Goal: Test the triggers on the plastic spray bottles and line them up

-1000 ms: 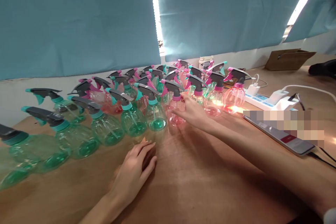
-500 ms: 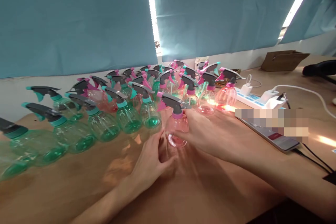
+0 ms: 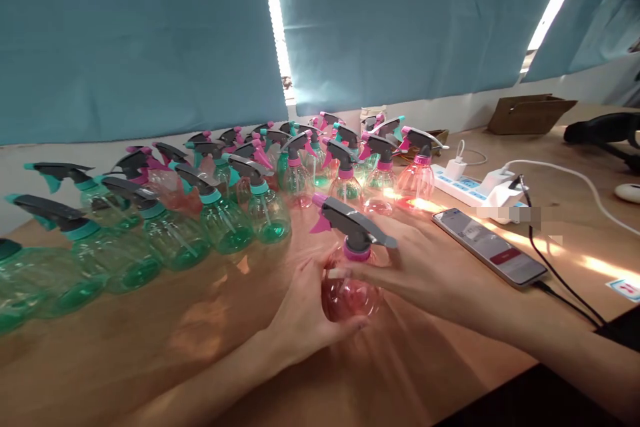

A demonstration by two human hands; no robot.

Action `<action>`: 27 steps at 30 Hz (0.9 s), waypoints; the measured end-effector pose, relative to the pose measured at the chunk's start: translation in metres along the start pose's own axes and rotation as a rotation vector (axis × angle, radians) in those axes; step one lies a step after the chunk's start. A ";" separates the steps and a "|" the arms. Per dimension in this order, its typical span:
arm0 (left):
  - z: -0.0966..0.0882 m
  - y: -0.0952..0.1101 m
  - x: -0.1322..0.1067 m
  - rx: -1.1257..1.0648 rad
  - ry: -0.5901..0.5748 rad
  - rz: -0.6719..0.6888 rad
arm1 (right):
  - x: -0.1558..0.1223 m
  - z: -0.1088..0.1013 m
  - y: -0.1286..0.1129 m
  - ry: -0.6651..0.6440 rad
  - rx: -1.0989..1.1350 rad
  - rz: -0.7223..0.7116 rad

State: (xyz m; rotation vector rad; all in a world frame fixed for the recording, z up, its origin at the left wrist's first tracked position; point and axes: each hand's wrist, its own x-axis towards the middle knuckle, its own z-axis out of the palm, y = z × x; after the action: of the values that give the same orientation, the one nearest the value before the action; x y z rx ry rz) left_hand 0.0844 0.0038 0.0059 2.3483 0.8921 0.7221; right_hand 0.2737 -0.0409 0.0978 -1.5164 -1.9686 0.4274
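Note:
A clear pink spray bottle [image 3: 354, 293] with a grey and pink trigger head is between my two hands, tilted a little, its nozzle toward the upper left. My right hand [image 3: 400, 263] wraps it from the right, thumb across its front. My left hand [image 3: 310, 310] curves round its left side and lower front, thumb near its base; the fingertips behind are hidden. Just left of my hands stands a green spray bottle [image 3: 269, 217], first of a row of green ones. Behind is a pink spray bottle [image 3: 417, 180] among several others.
A phone [image 3: 490, 247] with a cable lies right of my right arm. Beyond it are a white power strip [image 3: 463, 183] with plugs and a cardboard box [image 3: 530, 115]. A blue curtain [image 3: 150, 40] hangs behind the wooden table [image 3: 240, 360].
The pink spray bottle has come nearer to me and tilted, with my right hand on it. My left hand has closed in round its side. The view has shifted slightly right.

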 end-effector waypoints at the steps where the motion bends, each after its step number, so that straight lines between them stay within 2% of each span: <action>1: 0.001 0.000 0.003 -0.048 -0.014 0.021 | 0.002 -0.003 0.002 0.008 0.055 0.024; 6: 0.002 0.002 0.021 -0.237 -0.129 0.111 | 0.013 0.001 0.010 0.069 0.319 -0.012; 11: -0.004 -0.003 0.035 -0.195 -0.187 0.165 | 0.022 0.004 0.009 0.097 0.346 -0.054; 15: -0.008 -0.013 0.037 -0.089 -0.192 0.124 | 0.030 0.001 0.006 0.051 0.271 -0.042; 17: -0.009 -0.018 0.035 -0.033 -0.172 0.084 | 0.035 0.002 0.006 0.033 0.222 -0.032; 20: -0.013 -0.026 0.027 0.069 -0.162 0.068 | 0.046 0.012 0.014 0.107 0.247 -0.093; 22: -0.018 -0.032 0.019 0.148 -0.171 0.092 | 0.055 0.020 0.021 0.139 0.326 -0.163; 27: -0.035 -0.045 -0.001 0.360 -0.131 0.048 | 0.073 0.032 0.031 0.074 0.540 -0.229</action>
State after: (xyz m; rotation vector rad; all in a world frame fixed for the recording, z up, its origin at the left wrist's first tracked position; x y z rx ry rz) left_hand 0.0424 0.0422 0.0024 2.7038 0.9771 0.4462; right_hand 0.2651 0.0411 0.0752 -0.9440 -1.7544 0.7212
